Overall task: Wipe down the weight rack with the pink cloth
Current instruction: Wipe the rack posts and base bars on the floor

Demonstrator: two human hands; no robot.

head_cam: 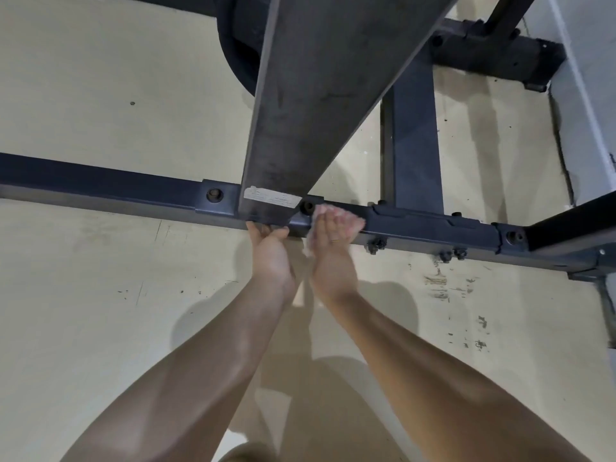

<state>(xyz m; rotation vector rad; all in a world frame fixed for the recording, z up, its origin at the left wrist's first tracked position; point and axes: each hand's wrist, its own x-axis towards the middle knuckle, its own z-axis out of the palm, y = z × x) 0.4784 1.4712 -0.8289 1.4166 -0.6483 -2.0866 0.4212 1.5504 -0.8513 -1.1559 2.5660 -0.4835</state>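
The dark metal weight rack point(100, 185) has a low base bar running across the floor and a wide upright post point(310, 105) rising toward me. A pale pink cloth point(309, 243) lies on the base bar just right of the post's foot. My right hand point(333, 251) presses the cloth onto the bar with straight fingers; most of the cloth is hidden under it. My left hand point(270, 251) rests against the foot of the post, fingers touching its lower edge, below a worn label point(271, 197).
A black weight plate point(238, 51) hangs behind the post at the top. A second base bar point(413, 145) runs back to a rear foot point(493, 51). Bolts point(376, 245) stick out along the front bar. A white wall point(586, 105) stands on the right. The floor is scuffed cream.
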